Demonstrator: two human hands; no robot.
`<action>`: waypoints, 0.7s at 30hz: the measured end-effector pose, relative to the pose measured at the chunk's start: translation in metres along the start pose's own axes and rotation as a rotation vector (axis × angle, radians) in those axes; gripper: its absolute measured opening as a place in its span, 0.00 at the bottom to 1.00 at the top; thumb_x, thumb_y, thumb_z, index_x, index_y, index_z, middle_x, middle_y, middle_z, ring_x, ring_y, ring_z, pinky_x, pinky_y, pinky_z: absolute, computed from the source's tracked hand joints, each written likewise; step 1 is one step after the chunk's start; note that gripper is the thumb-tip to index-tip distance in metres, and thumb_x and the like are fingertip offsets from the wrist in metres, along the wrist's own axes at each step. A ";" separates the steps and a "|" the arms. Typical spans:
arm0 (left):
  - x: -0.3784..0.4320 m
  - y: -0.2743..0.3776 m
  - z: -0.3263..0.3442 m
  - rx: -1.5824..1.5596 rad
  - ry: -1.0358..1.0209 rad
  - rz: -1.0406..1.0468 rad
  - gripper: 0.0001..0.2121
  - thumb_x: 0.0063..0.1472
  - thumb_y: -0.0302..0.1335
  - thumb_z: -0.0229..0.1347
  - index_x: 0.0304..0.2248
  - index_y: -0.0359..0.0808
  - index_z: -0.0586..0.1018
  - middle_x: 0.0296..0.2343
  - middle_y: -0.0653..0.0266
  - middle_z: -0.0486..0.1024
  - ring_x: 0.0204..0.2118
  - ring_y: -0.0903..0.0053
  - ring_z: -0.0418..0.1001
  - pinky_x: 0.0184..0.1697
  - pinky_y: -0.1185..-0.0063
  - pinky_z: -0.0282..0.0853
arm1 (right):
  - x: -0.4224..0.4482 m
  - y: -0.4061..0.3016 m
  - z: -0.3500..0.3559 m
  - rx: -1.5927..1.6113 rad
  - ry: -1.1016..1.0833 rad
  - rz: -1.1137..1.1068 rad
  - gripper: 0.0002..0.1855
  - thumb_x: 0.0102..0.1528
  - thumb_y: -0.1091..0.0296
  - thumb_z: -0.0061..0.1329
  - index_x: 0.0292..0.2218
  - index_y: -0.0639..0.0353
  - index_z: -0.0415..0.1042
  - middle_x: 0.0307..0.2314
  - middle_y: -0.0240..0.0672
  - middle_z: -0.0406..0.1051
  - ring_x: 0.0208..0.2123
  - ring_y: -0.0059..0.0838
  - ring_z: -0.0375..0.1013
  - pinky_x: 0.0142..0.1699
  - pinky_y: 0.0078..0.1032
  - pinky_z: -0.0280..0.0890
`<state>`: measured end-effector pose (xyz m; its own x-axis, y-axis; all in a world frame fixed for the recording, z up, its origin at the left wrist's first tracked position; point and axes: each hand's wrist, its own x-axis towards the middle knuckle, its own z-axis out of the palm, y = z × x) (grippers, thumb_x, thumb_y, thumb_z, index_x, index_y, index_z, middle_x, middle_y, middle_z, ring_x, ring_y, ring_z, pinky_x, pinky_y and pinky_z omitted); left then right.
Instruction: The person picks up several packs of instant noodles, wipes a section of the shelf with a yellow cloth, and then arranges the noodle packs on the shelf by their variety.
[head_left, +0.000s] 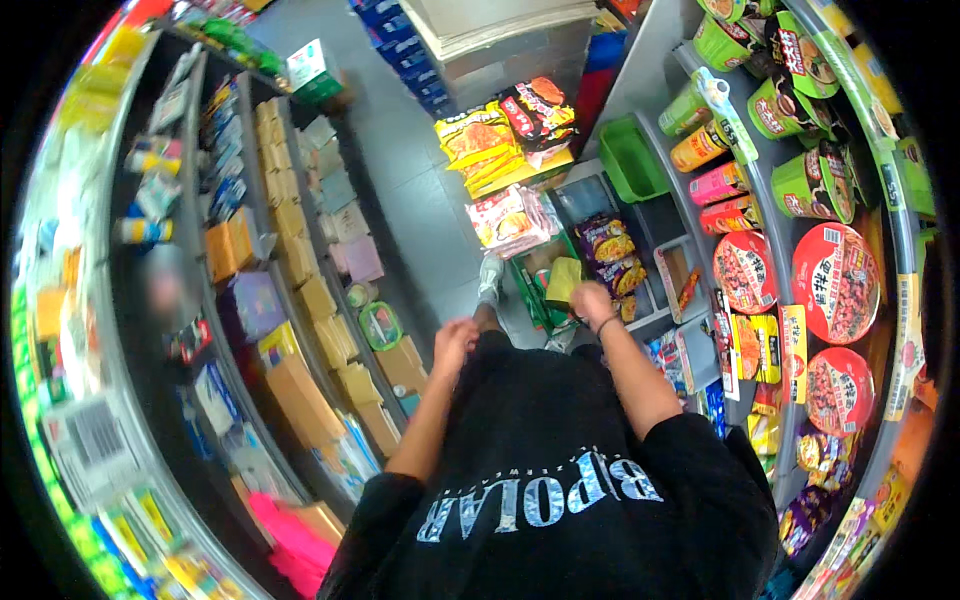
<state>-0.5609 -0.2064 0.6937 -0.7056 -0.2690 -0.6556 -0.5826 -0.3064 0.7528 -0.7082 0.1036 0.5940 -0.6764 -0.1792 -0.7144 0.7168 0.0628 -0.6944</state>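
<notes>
My right hand (592, 301) grips the right edge of a yellow pack (564, 280), its exact kind unclear. Below that pack is an open green carton (534, 262) on the floor, with other items partly visible inside. Purple instant noodle packets (611, 251) lie just right of the carton, on the low shelf. Beside my bent knee, my left hand (454, 343) has its fingers curled; nothing shows in it, but its underside is hidden. White-and-red noodle packs (510, 220) are stacked at the carton's far end.
Yellow noodle packs (480, 146) and black-and-red ones (538, 109) sit on a carton ahead. A green plastic basket (632, 159) stands on the low shelf. Cup and bowl noodles (836, 281) fill the right shelves. Stocked shelving (289, 232) borders the aisle's left side.
</notes>
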 end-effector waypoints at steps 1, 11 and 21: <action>0.031 0.028 0.001 0.025 -0.003 -0.006 0.16 0.60 0.36 0.53 0.43 0.35 0.73 0.35 0.66 0.75 0.36 0.78 0.73 0.39 0.76 0.68 | 0.004 -0.040 0.026 0.098 0.021 -0.066 0.09 0.53 0.63 0.50 0.33 0.59 0.72 0.24 0.30 0.72 0.26 0.22 0.71 0.30 0.20 0.65; 0.317 0.250 0.015 0.088 -0.046 0.013 0.31 0.58 0.51 0.53 0.46 0.28 0.70 0.44 0.54 0.69 0.46 0.70 0.67 0.43 0.67 0.68 | 0.127 -0.272 0.209 0.231 0.262 -0.124 0.23 0.52 0.47 0.54 0.32 0.63 0.72 0.21 0.26 0.68 0.22 0.20 0.67 0.27 0.20 0.62; 0.329 0.297 0.006 0.245 -0.090 0.154 0.15 0.56 0.37 0.59 0.24 0.33 0.72 0.20 0.67 0.71 0.21 0.82 0.68 0.23 0.81 0.66 | 0.177 -0.282 0.278 -0.129 0.350 -0.211 0.23 0.53 0.50 0.53 0.21 0.64 0.74 0.16 0.34 0.71 0.16 0.24 0.68 0.24 0.26 0.61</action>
<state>-0.9686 -0.3803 0.7015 -0.8196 -0.2095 -0.5333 -0.5385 -0.0363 0.8419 -0.9829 -0.2183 0.6874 -0.8386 0.1415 -0.5260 0.5444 0.1862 -0.8179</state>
